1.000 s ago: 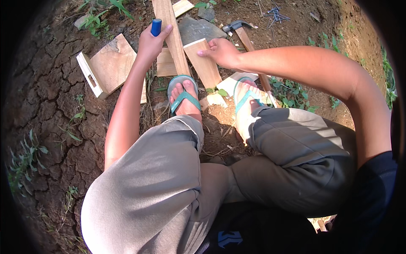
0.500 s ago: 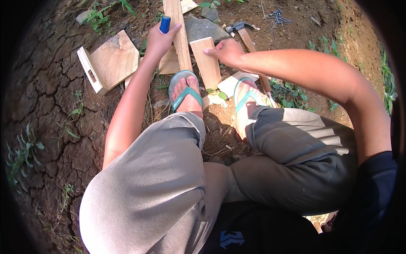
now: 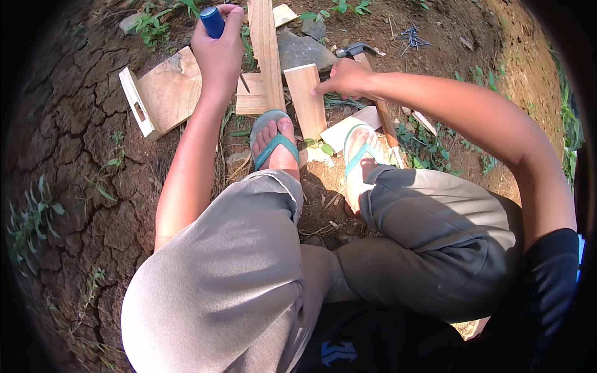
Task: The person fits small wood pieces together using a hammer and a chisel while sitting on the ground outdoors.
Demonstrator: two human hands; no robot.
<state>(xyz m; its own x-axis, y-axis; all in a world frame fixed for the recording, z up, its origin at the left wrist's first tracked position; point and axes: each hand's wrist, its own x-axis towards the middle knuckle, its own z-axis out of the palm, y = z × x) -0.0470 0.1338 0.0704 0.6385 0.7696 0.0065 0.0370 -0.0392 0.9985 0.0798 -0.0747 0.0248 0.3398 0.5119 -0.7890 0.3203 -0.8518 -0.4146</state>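
Observation:
My left hand (image 3: 217, 59) is closed round a screwdriver (image 3: 212, 22); its blue handle points up and its thin dark shaft slants down over a small wooden block (image 3: 251, 96). Beside it, a long plank (image 3: 266, 56) runs away from my left foot. My right hand (image 3: 348, 78) pinches the right edge of a short board (image 3: 306, 102), thumb on its face and the other fingers curled, partly hidden. That board stands tilted between my feet, its far end near a flat grey stone (image 3: 305, 52).
Just beyond my right hand lies a claw hammer (image 3: 356, 49), its wooden handle running toward my right foot. Several nails (image 3: 412, 40) are scattered at far right. Two joined boards (image 3: 174, 84) lie at left on cracked soil. A pale wood piece (image 3: 351, 127) touches my right sandal (image 3: 360, 146).
My left hand has lifted the screwdriver off the long plank and moved left, uncovering its shaft. My right hand stays at the short board, its thumb slightly lower along the edge.

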